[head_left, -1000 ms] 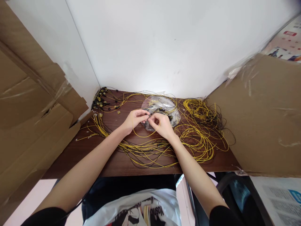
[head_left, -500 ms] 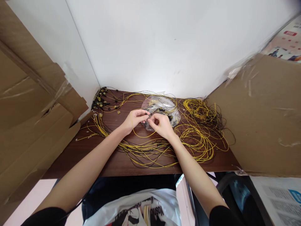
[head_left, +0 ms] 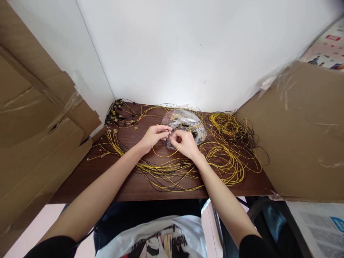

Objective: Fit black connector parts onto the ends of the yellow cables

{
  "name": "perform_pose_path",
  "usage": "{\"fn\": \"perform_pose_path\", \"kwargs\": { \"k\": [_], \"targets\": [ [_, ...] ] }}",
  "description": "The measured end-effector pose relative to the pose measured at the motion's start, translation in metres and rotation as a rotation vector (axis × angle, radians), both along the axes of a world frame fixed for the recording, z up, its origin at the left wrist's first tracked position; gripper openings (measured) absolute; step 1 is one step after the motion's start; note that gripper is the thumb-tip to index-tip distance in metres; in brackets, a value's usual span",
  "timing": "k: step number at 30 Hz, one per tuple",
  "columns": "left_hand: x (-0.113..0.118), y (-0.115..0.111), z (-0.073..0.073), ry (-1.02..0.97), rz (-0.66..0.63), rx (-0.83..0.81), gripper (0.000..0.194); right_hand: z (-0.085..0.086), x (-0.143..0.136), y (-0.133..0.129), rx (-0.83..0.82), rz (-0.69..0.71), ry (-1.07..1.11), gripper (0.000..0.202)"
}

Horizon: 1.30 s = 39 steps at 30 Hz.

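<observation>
A brown cardboard sheet (head_left: 40, 125) stood along the left side of a dark wooden table (head_left: 86, 179), where a cluster of black and yellow plugs (head_left: 115, 115) lay in the far corner against a white wall (head_left: 172, 53). Just in front of it, white tips (head_left: 109, 130) capped the ends of a long bundle of yellow and black wires (head_left: 161, 169), which ran rightward under the person's forearms. At the center, above the table, the left hand (head_left: 155, 138) pinched a small dark piece (head_left: 168, 132) between thumb and fingertips, with no gap to spare. A yellow wire (head_left: 162, 156) hung in a loop between the two hands. Beside the dark piece, the right hand (head_left: 186, 144) had its thumb and forefinger drawn together, seemingly on the wire, though the tips were too small to see well. Behind the hands sat a clear plastic bag (head_left: 192, 116) with dark and yellow bits inside. Farther right, a tangled heap of wires (head_left: 227, 125) lay near a second cardboard sheet (head_left: 301, 136).
</observation>
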<state>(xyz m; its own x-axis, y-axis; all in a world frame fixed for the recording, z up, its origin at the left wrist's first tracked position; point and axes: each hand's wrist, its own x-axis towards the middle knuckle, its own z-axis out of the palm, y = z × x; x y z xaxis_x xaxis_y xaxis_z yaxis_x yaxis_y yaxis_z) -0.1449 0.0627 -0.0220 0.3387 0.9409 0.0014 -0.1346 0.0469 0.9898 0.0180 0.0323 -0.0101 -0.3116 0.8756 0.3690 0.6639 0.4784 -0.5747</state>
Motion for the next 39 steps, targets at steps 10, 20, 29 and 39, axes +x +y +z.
{"fn": "perform_pose_path", "kwargs": {
  "k": [10, 20, 29, 39],
  "targets": [
    [0.0006, 0.0014, -0.0029, -0.047, 0.004, -0.007, 0.035, 0.0001, -0.0002, -0.0009, -0.009, 0.007, -0.021, 0.018],
    [0.0017, -0.0009, 0.0004, -0.014, 0.022, 0.007, 0.039, 0.0014, 0.0012, -0.0004, 0.052, -0.067, 0.034, 0.025],
    [0.0026, -0.0042, 0.0057, 0.036, 0.018, 0.038, 0.034, 0.0005, 0.0018, 0.0019, 0.091, -0.055, 0.238, 0.009],
    [0.0019, -0.0029, 0.0012, 0.037, 0.01, 0.038, 0.033, -0.0001, 0.0014, 0.0026, 0.135, 0.058, 0.249, 0.011]
  ]
}}
